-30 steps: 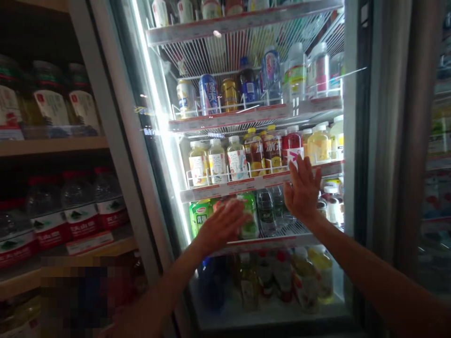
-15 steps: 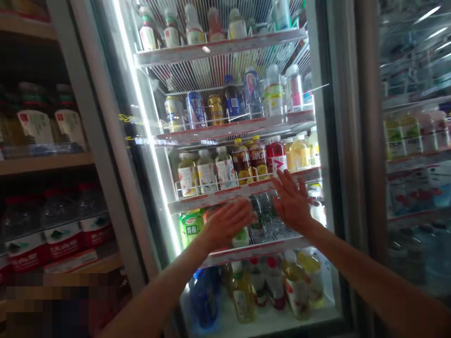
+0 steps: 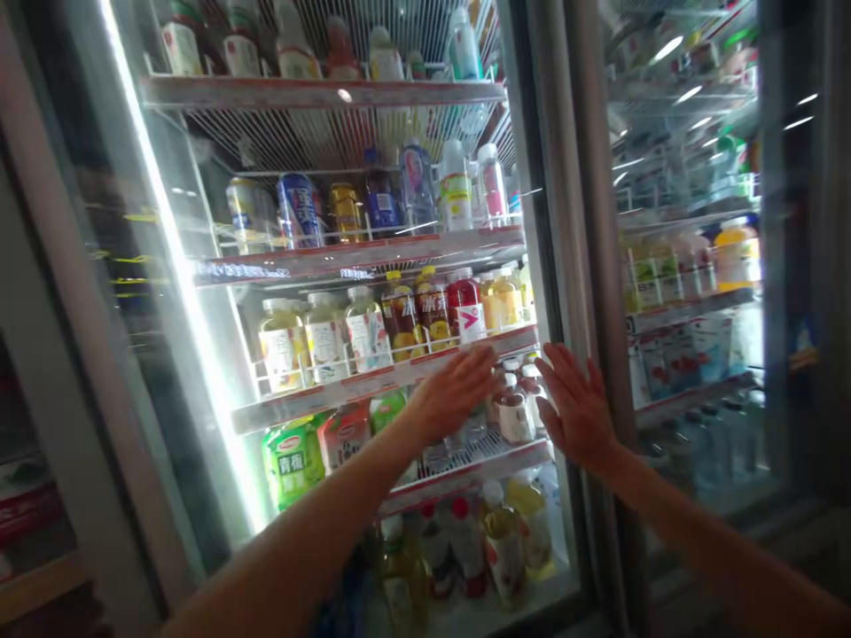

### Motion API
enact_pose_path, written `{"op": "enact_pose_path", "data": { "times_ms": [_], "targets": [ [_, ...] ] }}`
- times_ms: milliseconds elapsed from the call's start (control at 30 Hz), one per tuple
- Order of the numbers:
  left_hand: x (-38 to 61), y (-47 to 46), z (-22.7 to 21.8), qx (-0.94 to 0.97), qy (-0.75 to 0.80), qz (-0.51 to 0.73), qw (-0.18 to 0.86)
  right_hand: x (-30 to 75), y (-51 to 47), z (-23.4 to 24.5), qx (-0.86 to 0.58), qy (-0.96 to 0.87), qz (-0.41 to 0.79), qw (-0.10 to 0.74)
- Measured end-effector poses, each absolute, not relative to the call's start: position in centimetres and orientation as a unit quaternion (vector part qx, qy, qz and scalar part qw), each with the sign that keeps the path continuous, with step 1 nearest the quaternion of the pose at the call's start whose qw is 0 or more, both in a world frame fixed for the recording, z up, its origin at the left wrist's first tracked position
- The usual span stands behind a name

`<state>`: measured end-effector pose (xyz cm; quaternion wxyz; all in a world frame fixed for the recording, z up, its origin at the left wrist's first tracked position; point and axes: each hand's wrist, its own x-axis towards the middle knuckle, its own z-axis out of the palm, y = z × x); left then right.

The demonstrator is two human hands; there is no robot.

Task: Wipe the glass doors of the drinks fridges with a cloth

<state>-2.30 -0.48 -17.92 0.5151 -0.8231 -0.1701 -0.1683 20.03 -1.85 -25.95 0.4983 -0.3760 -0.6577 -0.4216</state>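
Note:
Both arms reach toward a lit drinks fridge. My left hand [image 3: 456,390] is held flat with its fingers stretched out and holds nothing. It is in front of the third shelf's price rail [image 3: 392,377], below a red bottle with a white label [image 3: 467,306]. My right hand [image 3: 577,409] is open too, fingers spread, in front of the metal door frame [image 3: 585,266]. Whether it touches the frame I cannot tell. Green drink packs [image 3: 292,462] and small white-capped bottles [image 3: 514,409] stand on the shelf below, partly hidden by my left arm.
Upper shelves carry cans [image 3: 299,210] and bottles [image 3: 456,184]. More bottles [image 3: 503,545] stand on the fridge floor. To the right is another glass-fronted fridge [image 3: 691,306] with stocked shelves. A bright light strip [image 3: 173,248] runs down the left side. Reflections cross the glass.
The view has turned right, so the shelves appear further left and more of the right-hand fridge shows. My right hand has moved right, from before the shelves to the door frame.

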Motion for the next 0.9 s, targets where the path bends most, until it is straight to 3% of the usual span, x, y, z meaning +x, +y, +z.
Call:
{"op": "enact_pose_path", "data": {
  "times_ms": [100, 167, 233, 367, 433, 533, 633, 700, 900],
  "targets": [
    [0.9, 1.1, -12.7, -0.739, -0.298, -0.333, 0.504, 22.0, -2.6, -25.5, -0.383, -0.641, -0.43, 0.508],
    [3.6, 1.9, -11.8, -0.72, -0.318, -0.371, 0.493, 23.4, -3.1, -25.3, -0.389, -0.631, -0.438, 0.509],
    [6.2, 2.1, -14.5, -0.766, -0.264, -0.316, 0.493, 24.6, -3.6, -25.5, -0.394, -0.624, -0.446, 0.507],
    [9.1, 1.3, -25.1, -0.85, -0.142, -0.17, 0.478, 26.7, -4.6, -26.5, -0.403, -0.618, -0.46, 0.494],
    [9.0, 0.9, -28.3, -0.866, -0.101, -0.127, 0.472, 27.4, -5.2, -27.1, -0.407, -0.62, -0.46, 0.488],
    [7.9, 1.0, -26.3, -0.87, -0.112, -0.119, 0.465, 27.7, -5.6, -27.5, -0.413, -0.627, -0.452, 0.482],
    [6.3, 1.5, -20.8, -0.837, -0.211, -0.202, 0.462, 27.1, -5.6, -27.6, -0.418, -0.63, -0.442, 0.484],
    [5.0, 1.4, -19.7, -0.817, -0.239, -0.237, 0.468, 26.2, -5.2, -27.7, -0.418, -0.631, -0.436, 0.486],
    [-2.6, -1.7, -28.6, -0.876, -0.069, -0.063, 0.474, 22.0, -4.2, -28.7, -0.381, -0.675, -0.429, 0.463]
  ]
}}
